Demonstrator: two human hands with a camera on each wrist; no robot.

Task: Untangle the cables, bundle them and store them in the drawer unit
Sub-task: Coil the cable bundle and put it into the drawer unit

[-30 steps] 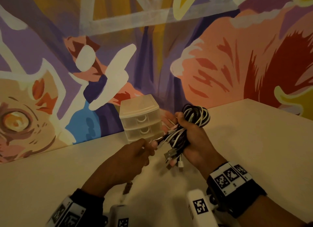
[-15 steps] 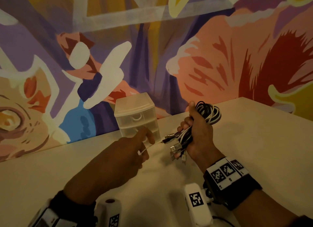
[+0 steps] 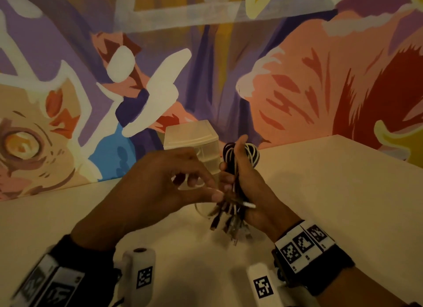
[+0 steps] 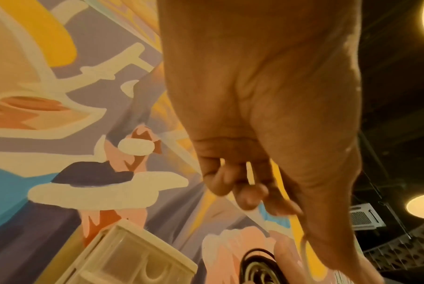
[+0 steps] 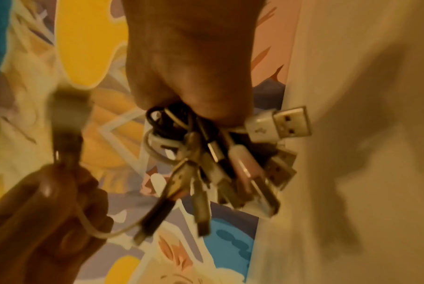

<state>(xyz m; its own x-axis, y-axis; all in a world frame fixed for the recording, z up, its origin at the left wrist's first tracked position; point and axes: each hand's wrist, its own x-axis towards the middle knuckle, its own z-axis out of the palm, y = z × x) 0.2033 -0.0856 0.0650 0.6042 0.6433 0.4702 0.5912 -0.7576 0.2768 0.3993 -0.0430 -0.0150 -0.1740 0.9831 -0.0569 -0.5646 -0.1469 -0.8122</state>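
Observation:
My right hand (image 3: 238, 169) grips a bundle of black and white cables (image 3: 250, 154) upright above the table, just right of the drawer unit. The coiled loops stick out above the fist, and several plugs (image 3: 229, 224) hang below it. The right wrist view shows these plugs (image 5: 218, 163), among them a white USB plug (image 5: 279, 124). My left hand (image 3: 206, 187) is close to the bundle's left side and pinches a thin white cable (image 3: 199, 209) that loops to the bundle. That white cable (image 4: 249, 173) shows between its curled fingers. The translucent drawer unit (image 3: 194, 135) stands shut against the wall.
The cream table (image 3: 332, 192) runs to the painted mural wall (image 3: 297, 89) behind the drawer unit. Its far edge slants down on the right. The white wrist camera housings (image 3: 142, 274) sit low in the head view.
My left hand, which had drawn the white cable out to the left, has come back to the bundle. My right hand has shifted left, nearer the drawer unit.

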